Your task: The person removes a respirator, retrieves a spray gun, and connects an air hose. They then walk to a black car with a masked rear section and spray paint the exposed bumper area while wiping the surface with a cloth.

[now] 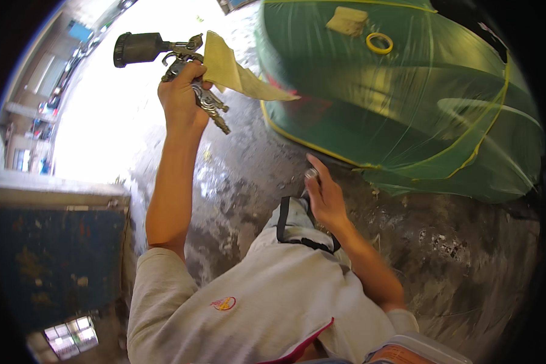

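Note:
My raised left hand (182, 97) grips a metal spray gun (206, 103) with a dark cylindrical cup (136, 48) pointing left. A pale yellow cloth (230, 73) hangs from beside that hand toward the covered car. Lower right, beside my leg, my right hand (324, 200) holds a small silver metal piece (311, 174), index finger partly extended; the rest of that piece is hidden. A car (376, 115) wrapped in green translucent plastic sheeting, edged with yellow tape, fills the upper right. A roll of yellow tape (379, 43) and a tan folded pad (346, 21) lie on top.
A worn blue metal door or panel (57, 261) stands close on my left. Past it are a bright opening and a row of buildings (42, 79) with parked vehicles. Stained concrete floor (437, 255) runs under me and along the car. A window (70, 337) shows at lower left.

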